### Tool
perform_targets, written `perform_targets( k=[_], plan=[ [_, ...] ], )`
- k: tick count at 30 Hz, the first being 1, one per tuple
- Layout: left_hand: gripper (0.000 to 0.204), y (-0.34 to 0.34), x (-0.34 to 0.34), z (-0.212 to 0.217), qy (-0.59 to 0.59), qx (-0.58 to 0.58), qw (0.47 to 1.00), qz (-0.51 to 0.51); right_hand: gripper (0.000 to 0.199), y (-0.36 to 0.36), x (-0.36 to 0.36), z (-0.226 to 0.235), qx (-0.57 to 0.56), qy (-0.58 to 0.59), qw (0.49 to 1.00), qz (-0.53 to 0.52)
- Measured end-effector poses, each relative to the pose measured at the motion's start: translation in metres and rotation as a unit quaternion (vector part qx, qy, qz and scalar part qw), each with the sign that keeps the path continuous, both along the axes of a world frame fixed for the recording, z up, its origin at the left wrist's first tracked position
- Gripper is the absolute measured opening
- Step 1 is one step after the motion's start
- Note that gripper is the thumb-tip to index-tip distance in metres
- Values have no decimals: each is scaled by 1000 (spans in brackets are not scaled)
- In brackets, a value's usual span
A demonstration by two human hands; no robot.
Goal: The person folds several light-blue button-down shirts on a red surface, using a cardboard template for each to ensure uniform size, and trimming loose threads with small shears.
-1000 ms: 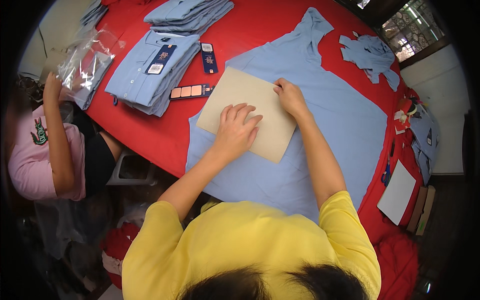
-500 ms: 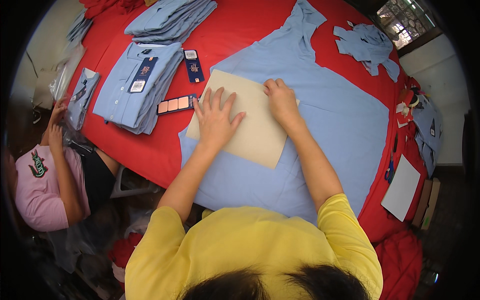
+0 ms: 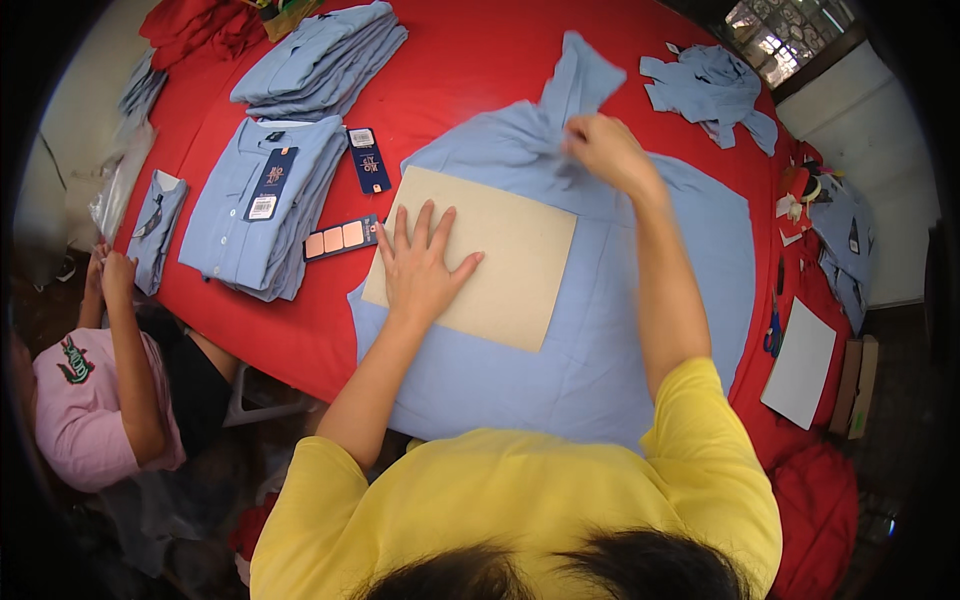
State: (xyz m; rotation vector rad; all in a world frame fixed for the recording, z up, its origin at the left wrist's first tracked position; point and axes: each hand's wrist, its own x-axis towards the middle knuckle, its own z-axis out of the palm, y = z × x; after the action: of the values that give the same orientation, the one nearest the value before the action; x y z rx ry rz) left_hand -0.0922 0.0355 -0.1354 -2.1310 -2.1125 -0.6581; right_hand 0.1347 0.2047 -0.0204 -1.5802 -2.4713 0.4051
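A light blue shirt [image 3: 660, 330] is spread over the red-covered table in front of me. On it lies a beige cardboard sheet [image 3: 505, 290]. My left hand [image 3: 418, 262] rests flat on the sheet's left part, fingers spread. Beyond the sheet's far right corner, my right hand [image 3: 608, 150] pinches the shirt's fabric and lifts it into folds; it is slightly blurred. The shirt's sleeve [image 3: 580, 75] stands up bunched just past that hand.
Folded blue shirts [image 3: 262, 205] with a hang tag, another stack [image 3: 315, 60] and two loose dark tags [image 3: 368, 160] lie left. A crumpled blue garment [image 3: 710, 95] is far right; scissors [image 3: 773, 330] and a white sheet [image 3: 800, 365] nearer. A person in pink [image 3: 95, 400] sits left.
My right hand has left the cardboard's corner and moved away from me, gathering the shirt's fabric. The sleeve has shifted and bunched. My left hand stays on the sheet.
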Motion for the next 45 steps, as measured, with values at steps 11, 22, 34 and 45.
perform_targets(
  k=[11, 22, 34, 45],
  plan=[
    [84, 3, -1, -15, -157, 6, 987, 10, 59, -138, -50, -112, 190, -4, 978, 83],
    [66, 1, -4, -10, -5, 67, 994, -84, 28, -233, 28, 21, -241, 162, 916, 275],
    [15, 6, -2, -12, -180, 80, 967, -160, 15, -163, 297, -47, 318, 58, 922, -216],
    [43, -11, 3, 16, -159, -37, 965, -205, 33, -303, 306, -92, 228, 78, 882, -406]
  ],
)
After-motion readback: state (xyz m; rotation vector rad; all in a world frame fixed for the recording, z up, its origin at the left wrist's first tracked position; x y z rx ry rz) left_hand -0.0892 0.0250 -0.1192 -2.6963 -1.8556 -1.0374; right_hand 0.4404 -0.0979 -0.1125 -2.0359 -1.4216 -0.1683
